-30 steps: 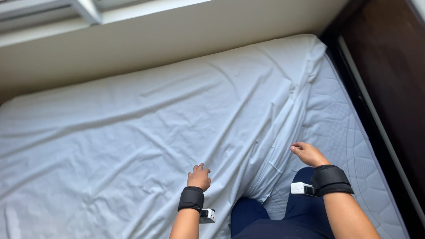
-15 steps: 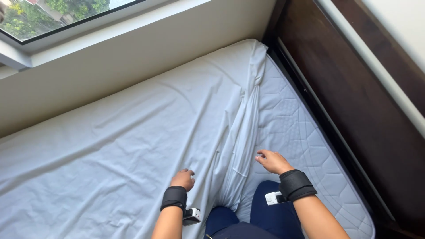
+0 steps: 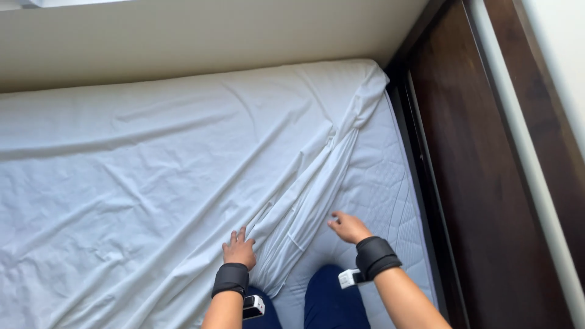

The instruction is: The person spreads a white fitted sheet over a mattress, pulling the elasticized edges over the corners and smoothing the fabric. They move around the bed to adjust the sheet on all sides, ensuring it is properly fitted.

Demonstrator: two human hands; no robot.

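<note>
Bed pushed against a cream wall; dark wood bed frame runs along the right side, with a pale strip of wall beyond it. Mattress is quilted, pale grey-white, bare along its right edge.

White sheet covers most of the mattress, heavily wrinkled. Its right edge is bunched into a long ridge of folds running diagonally from the far right corner of the mattress down toward the person's knees. Far corner looks tucked over the mattress corner; near part of that edge is loose and lifted off the quilting.

Left hand: flat on the sheet, palm down, fingers spread and pointing up the bed, fingertips touching the base of the bunched folds. Grip apart, nothing pinched.

Right hand: on the bare quilted mattress, just right of the fold ridge, fingers pointing left toward it. Grip apart; can't tell if fingertips touch the sheet edge.

Both wrists carry black bands, each with a small device attached. Dark blue trousers visible between the arms, knees on the mattress.
</note>
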